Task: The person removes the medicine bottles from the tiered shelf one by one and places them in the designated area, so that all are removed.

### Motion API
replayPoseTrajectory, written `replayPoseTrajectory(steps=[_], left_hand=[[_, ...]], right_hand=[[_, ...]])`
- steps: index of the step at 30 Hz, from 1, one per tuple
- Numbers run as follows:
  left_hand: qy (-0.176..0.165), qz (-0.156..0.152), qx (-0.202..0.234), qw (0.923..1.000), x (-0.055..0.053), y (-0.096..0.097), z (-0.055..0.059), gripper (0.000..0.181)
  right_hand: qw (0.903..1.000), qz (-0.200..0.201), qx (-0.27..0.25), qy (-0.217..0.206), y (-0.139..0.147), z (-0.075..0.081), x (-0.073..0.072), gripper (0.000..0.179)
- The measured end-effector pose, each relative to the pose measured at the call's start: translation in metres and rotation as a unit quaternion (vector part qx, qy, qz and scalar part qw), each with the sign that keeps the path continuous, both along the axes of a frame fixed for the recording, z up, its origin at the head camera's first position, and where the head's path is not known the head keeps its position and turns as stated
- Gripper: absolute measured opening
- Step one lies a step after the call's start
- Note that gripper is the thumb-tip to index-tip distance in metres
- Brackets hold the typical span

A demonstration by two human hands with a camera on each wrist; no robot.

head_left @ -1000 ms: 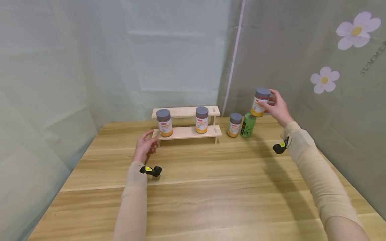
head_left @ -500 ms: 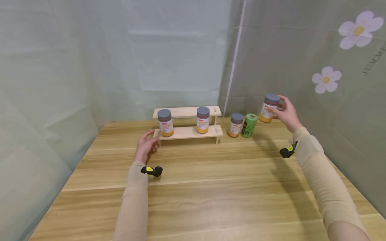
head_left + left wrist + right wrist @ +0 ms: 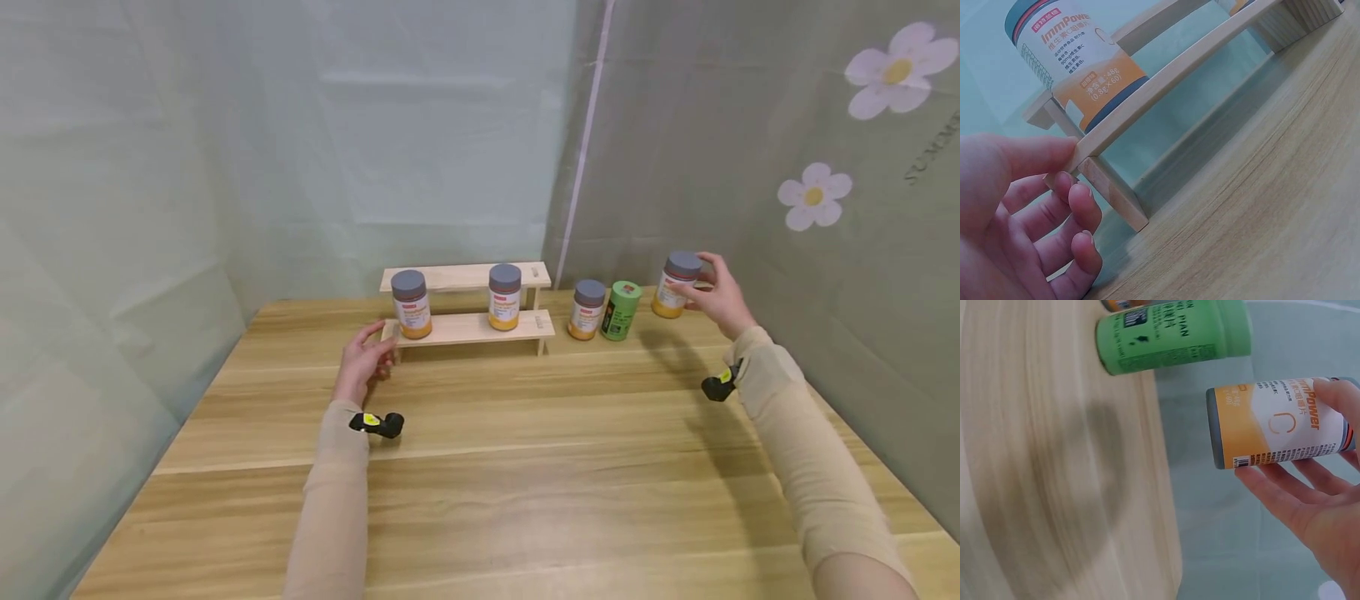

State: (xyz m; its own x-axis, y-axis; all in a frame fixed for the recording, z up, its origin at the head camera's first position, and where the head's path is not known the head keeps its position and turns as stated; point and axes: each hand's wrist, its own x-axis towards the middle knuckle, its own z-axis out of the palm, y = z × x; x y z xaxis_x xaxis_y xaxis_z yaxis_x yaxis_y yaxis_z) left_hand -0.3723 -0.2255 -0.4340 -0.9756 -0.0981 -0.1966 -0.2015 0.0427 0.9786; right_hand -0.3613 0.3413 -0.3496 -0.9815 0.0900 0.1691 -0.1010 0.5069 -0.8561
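Note:
My right hand (image 3: 722,296) holds a vitamin bottle (image 3: 677,285) with a grey cap and a white-and-orange label, thumb on one side and fingers on the other. In the right wrist view this bottle (image 3: 1279,422) hangs clear of the tabletop, right of a green bottle (image 3: 622,311). My left hand (image 3: 362,362) pinches the left end of a two-step wooden rack (image 3: 459,331), thumb on top and a finger beneath the lower board. On that board stand two matching vitamin bottles, one at the left (image 3: 412,305) and one toward the right (image 3: 505,297).
Another grey-capped vitamin bottle (image 3: 587,310) stands on the wooden table (image 3: 480,467) between the rack and the green bottle. Pale curtains (image 3: 435,125) hang behind and at both sides. The rack's upper board (image 3: 461,276) carries nothing.
My right hand has carried its vitamin bottle rightward and down, from above the green bottle to beside it. The green bottle's top now shows. My left hand stays at the rack.

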Motion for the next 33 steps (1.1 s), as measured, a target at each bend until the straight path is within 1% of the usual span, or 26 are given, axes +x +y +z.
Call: replayPoseTrajectory(steps=[8, 14, 20, 23, 28, 33], left_hand=[[-0.005, 0.004, -0.001, 1.0000, 0.001, -0.001, 0.001, 0.059], [-0.002, 0.003, -0.006, 1.0000, 0.001, -0.003, 0.003, 0.059], [0.004, -0.003, -0.017, 0.9998, 0.001, -0.002, 0.007, 0.058], [0.002, -0.006, -0.020, 0.9998, 0.001, -0.003, 0.008, 0.059], [-0.005, -0.015, -0.009, 0.9998, 0.002, -0.003, 0.007, 0.061], [-0.001, -0.013, -0.013, 0.9998, 0.001, -0.001, 0.003, 0.060]], right_hand=[[0.9995, 0.024, 0.017, -0.009, 0.000, -0.014, -0.008, 0.079], [0.9998, 0.017, 0.011, -0.008, 0.001, -0.025, -0.012, 0.079], [0.9994, 0.032, -0.004, -0.010, 0.004, -0.034, -0.017, 0.076], [0.9988, 0.044, -0.011, -0.019, 0.003, -0.036, -0.019, 0.076], [0.9966, 0.070, -0.012, -0.043, 0.001, -0.039, -0.019, 0.078], [0.9963, 0.076, -0.005, -0.041, 0.000, -0.043, -0.018, 0.076]])
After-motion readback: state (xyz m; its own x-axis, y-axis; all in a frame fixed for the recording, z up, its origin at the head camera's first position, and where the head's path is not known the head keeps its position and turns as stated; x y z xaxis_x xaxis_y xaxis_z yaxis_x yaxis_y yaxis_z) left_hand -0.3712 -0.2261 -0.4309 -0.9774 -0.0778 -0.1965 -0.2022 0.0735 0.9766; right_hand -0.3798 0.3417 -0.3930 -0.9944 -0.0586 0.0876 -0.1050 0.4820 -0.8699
